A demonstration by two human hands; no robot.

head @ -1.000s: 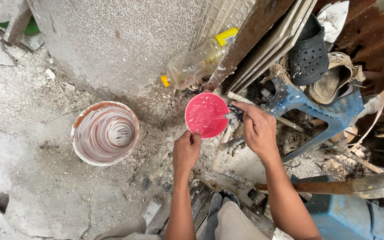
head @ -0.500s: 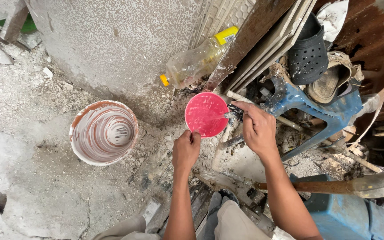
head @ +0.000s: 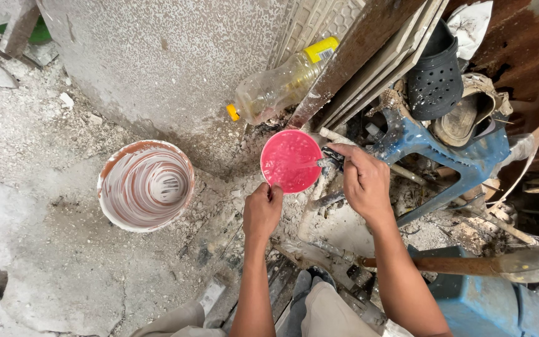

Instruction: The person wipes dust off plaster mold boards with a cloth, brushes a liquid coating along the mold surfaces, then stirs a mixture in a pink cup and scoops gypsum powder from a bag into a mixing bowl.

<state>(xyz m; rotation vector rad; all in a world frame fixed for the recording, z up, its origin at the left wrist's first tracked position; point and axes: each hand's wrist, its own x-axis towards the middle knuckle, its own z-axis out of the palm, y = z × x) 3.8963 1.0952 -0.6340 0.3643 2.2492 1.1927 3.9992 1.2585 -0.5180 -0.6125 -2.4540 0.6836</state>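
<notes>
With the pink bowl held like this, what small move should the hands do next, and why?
Probably draw the tool across the wet inside of the pink bowl. The right hand holds that tool with its tip already inside the bowl, and the left hand grips the bowl's near rim, steadying it above the dusty ground.

place: building site yard | signs: plaster-smeared bucket (head: 146,185), stacked tiles (head: 369,59), rubble-strewn concrete ground (head: 45,262)
</notes>
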